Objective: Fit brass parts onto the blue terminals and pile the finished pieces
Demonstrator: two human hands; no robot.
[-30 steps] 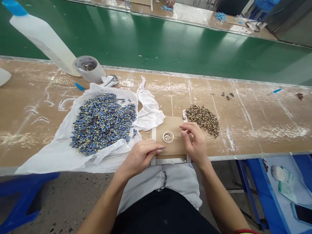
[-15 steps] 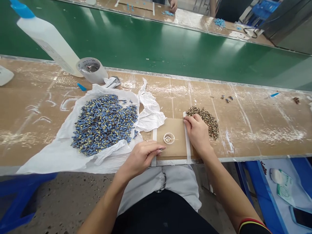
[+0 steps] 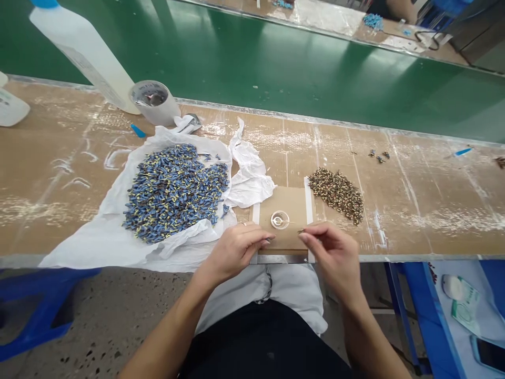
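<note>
My left hand (image 3: pixel 240 246) is pinched at the left side of a cardboard pad (image 3: pixel 290 199), with a small bluish piece barely showing at its fingertips. Across the pad, my right hand (image 3: pixel 334 253) pinches a tiny dark brown piece (image 3: pixel 301 231). Between the hands, a small clear round dish (image 3: pixel 279 220) sits on the pad with a thin stick lying across its rim. Left of them, a heap of small blue and yellow pieces (image 3: pixel 173 189) lies on white cloth (image 3: pixel 98 237). A pile of small brown and gold pieces (image 3: pixel 337 195) lies to the right.
A white bottle (image 3: pixel 87 58) and a tape roll (image 3: pixel 155 102) holding small items stand at the back left. Behind the bench runs a green belt (image 3: pixel 236 68). Crumpled white cloth (image 3: pixel 249 173) lies beside the pad. At lower right is a phone (image 3: pixel 489 353).
My right hand has left the brown and gold pile and come back toward me, now with a tiny piece in its fingertips. The left hand stays pinched; the view has shifted slightly.
</note>
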